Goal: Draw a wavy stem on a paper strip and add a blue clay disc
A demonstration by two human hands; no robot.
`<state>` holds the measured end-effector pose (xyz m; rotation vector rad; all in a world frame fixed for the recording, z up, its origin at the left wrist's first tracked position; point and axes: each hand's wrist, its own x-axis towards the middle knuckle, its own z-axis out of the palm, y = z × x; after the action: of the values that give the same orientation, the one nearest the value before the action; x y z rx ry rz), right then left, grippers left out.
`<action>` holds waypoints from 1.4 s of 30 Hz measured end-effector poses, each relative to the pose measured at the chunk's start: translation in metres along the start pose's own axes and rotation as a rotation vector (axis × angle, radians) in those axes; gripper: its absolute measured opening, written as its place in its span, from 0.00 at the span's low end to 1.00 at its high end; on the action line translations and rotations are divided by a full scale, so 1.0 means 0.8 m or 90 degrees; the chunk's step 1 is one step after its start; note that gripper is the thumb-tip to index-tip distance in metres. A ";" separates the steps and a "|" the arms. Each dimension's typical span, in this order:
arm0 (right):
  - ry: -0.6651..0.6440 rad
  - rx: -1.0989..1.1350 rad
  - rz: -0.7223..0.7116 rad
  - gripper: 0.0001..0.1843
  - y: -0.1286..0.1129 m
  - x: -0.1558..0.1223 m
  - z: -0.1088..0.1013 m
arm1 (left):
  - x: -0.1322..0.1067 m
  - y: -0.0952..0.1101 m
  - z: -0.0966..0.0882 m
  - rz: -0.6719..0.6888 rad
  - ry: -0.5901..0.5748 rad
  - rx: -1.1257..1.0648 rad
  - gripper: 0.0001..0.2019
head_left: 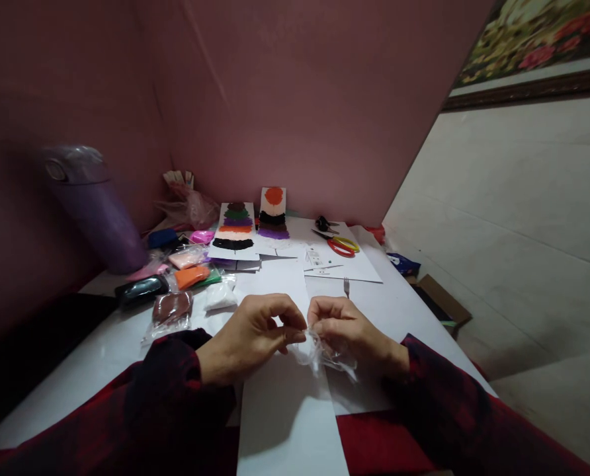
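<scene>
Cannot see the handle end of the fork, hidden behind the right grip, nor make out the outline of the blurred clear plastic. Cannot read the tiny print on the card. Can see only part of the painting, white paper strip and sleeves, cut off by edges.

Paper strip down middle of table, front to back. Plastic film at left hand and right hand, over strip's right edge. Packets left of strip; bottle behind-left. 2 cards at back, near wall. Scissors on sheet, right of cards. Fork between sheet and right hand. Box right of table.
</scene>
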<state>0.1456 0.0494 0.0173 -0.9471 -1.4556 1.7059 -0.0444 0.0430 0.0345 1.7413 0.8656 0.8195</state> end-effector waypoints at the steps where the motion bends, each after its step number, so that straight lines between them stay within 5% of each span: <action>1: -0.006 -0.005 0.003 0.02 0.001 0.000 0.000 | 0.000 -0.001 0.000 -0.001 0.000 0.010 0.04; 9: -0.044 0.008 0.006 0.04 -0.001 -0.001 0.002 | -0.001 -0.012 0.000 0.117 0.012 0.207 0.05; 18: -0.040 0.039 0.012 0.02 -0.001 -0.001 0.002 | -0.003 -0.011 0.003 0.105 0.034 0.161 0.03; 31: -0.069 0.029 0.013 0.02 0.005 0.004 -0.003 | -0.003 -0.019 0.005 0.209 -0.006 0.231 0.08; 37: -0.027 0.056 0.015 0.02 -0.001 0.000 0.001 | -0.005 -0.014 0.009 0.212 0.064 0.212 0.09; 42: -0.063 0.083 0.011 0.04 0.000 -0.003 0.003 | -0.007 -0.012 0.014 0.132 0.174 0.132 0.06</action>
<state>0.1445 0.0461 0.0178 -0.8183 -1.3825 1.8595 -0.0399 0.0358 0.0217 1.9526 0.9887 1.1606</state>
